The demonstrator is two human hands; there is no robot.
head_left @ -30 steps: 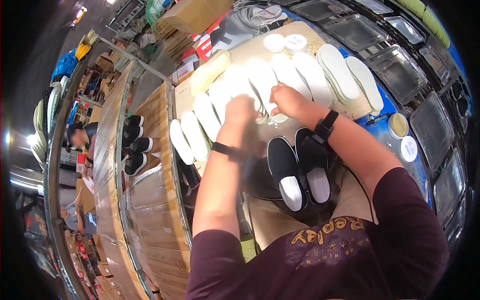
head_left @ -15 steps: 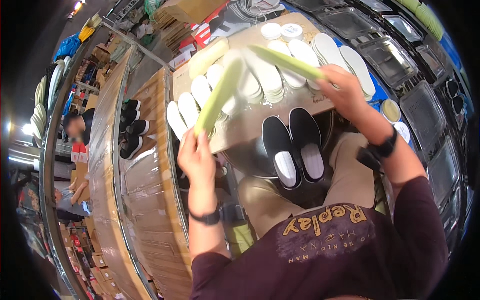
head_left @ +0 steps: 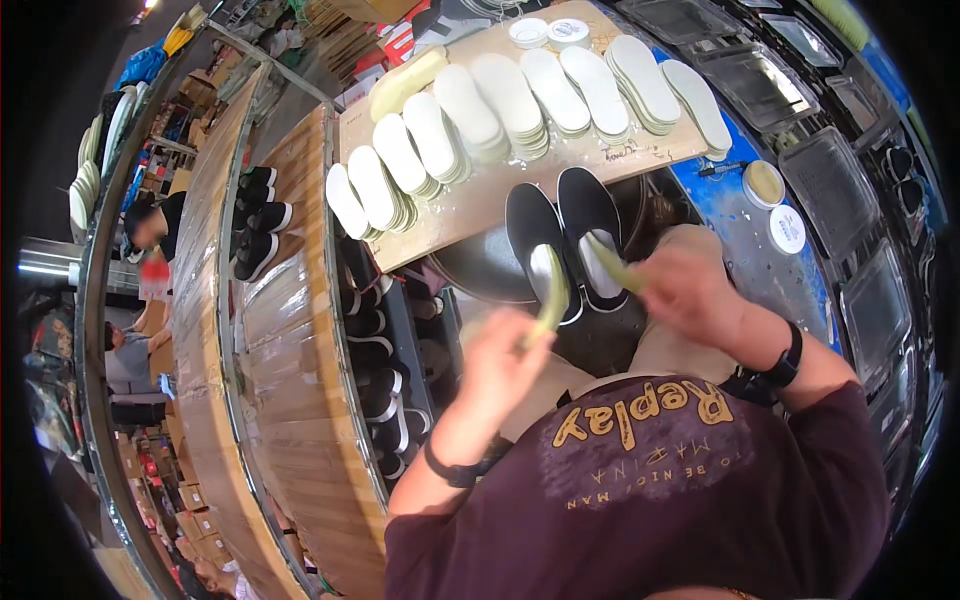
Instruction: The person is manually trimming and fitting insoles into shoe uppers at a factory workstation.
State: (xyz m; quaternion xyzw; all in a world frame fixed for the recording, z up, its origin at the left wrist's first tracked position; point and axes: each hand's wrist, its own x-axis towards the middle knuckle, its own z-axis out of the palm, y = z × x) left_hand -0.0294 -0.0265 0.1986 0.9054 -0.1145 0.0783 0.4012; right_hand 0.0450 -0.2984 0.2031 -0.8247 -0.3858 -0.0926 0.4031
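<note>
While each hand closes its grip on a pale green insole, the left hand (head_left: 500, 365) pinches one insole (head_left: 552, 295) by its heel end, tip aimed down at the left black slip-on shoe (head_left: 538, 245), and the right hand (head_left: 690, 290) grasps a second insole (head_left: 612, 262) angled toward the right shoe (head_left: 592, 232). Both shoes sit side by side, openings up, just below the edge of a wooden board (head_left: 480, 195) on the bench, which carries rows of stacked white insoles (head_left: 510, 95) and two round lidded tubs (head_left: 548, 32). To seat them well, I judge each insole should go in toe first, kept flat against the shoe floor, then pressed back at the heel so no edge curls. More black shoes (head_left: 255, 220) stand on the curved conveyor at left.
</note>
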